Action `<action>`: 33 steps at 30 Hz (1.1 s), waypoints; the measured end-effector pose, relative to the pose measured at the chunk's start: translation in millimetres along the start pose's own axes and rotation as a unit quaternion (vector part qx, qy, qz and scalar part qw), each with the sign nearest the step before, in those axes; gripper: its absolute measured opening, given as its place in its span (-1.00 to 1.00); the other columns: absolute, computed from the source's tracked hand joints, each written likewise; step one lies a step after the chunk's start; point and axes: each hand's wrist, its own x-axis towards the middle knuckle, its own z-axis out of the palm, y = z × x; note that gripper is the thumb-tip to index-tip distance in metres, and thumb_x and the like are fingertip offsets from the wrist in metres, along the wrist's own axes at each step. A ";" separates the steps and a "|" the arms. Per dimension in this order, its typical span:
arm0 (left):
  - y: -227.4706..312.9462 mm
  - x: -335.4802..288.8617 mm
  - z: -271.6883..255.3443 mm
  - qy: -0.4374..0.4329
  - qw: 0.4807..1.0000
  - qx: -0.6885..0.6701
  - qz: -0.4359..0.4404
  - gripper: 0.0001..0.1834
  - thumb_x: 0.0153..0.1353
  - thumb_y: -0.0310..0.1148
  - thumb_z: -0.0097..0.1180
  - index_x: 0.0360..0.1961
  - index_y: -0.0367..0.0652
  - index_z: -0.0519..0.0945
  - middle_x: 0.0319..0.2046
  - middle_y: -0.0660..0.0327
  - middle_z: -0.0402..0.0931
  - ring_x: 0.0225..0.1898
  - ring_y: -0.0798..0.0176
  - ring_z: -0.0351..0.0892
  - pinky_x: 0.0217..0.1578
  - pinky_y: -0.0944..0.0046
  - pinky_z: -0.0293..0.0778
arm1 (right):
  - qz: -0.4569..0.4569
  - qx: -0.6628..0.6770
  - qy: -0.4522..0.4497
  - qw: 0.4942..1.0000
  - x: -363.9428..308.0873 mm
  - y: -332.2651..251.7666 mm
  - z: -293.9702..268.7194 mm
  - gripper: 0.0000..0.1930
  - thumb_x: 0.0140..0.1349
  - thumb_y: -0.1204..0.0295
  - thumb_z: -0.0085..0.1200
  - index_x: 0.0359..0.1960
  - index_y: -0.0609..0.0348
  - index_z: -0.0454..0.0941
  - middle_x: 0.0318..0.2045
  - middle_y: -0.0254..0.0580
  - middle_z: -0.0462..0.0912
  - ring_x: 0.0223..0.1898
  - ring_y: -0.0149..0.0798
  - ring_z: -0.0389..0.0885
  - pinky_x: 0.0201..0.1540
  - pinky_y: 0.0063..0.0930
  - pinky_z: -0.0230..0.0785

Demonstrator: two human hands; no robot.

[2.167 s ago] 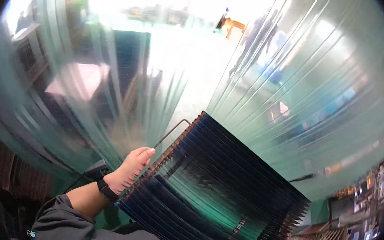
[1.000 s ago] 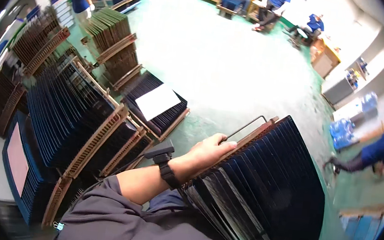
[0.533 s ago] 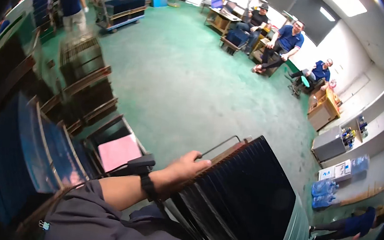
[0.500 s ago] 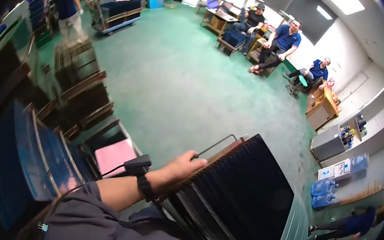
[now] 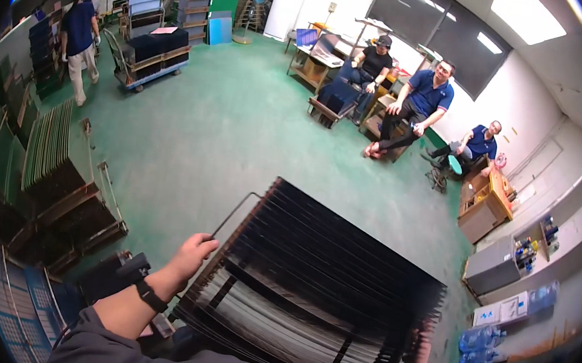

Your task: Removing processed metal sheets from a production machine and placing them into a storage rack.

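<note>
A dark slotted rack (image 5: 327, 245) is tilted in front of my body, with rows of thin dark sheets or slats across it and toothed edges on both sides. My left hand (image 5: 195, 251) is closed around the thin metal rod handle (image 5: 234, 212) on its left side. On the right side, my right hand (image 5: 420, 342) is closed against the rack's toothed edge, its fingers partly hidden and blurred. Both wrists wear black bands. Whether the rack rests on anything below is hidden.
At the left stand racks of upright green panels (image 5: 50, 149) and a blue-grey rack (image 5: 6, 293). A loaded trolley (image 5: 151, 60) is at the far left, near a walking person (image 5: 79, 39). Several people sit along the far wall. Water bottles (image 5: 479, 346) and a grey cabinet (image 5: 490, 273) line the right.
The rack has turned and shifted left, showing its slotted face. My right hand has come into view at its right side. My left hand still grips the handle. The view has shifted.
</note>
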 end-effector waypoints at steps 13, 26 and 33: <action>182.0 326.7 -23.0 0.057 0.997 -0.005 -0.047 -0.38 0.34 -0.09 0.15 0.23 -0.36 0.42 0.11 0.03 0.50 0.19 0.15 0.41 0.22 0.17 0.28 | -0.076 -0.325 -0.101 0.937 378.5 -36.5 306.6 -0.77 0.41 0.38 -0.08 -0.27 0.16 0.64 -0.49 -0.36 0.62 -0.58 -0.45 0.52 -0.59 -0.49 0.33; 327.3 677.2 -21.1 0.078 0.994 -0.024 -0.070 -0.46 0.31 -0.10 0.17 0.16 -0.26 0.50 -0.07 0.19 0.52 -0.03 0.29 0.41 0.01 0.24 0.34 | 0.157 0.072 -0.123 0.977 768.5 -34.7 555.7 -0.65 0.38 0.07 0.03 -0.17 0.12 0.58 -0.52 -0.38 0.55 -0.64 -0.41 0.43 -0.63 -0.51 0.28; 389.0 827.3 -60.5 0.169 0.973 -0.112 -0.109 -0.65 0.29 -0.16 0.17 0.05 -0.03 0.55 -0.42 0.48 0.34 -0.55 0.57 0.17 -0.58 0.47 0.08 | 0.068 -0.179 -0.149 0.970 893.3 -113.4 806.6 -0.66 0.36 0.01 0.07 -0.27 0.02 0.56 -0.55 -0.43 0.48 -0.67 -0.45 0.34 -0.70 -0.50 0.19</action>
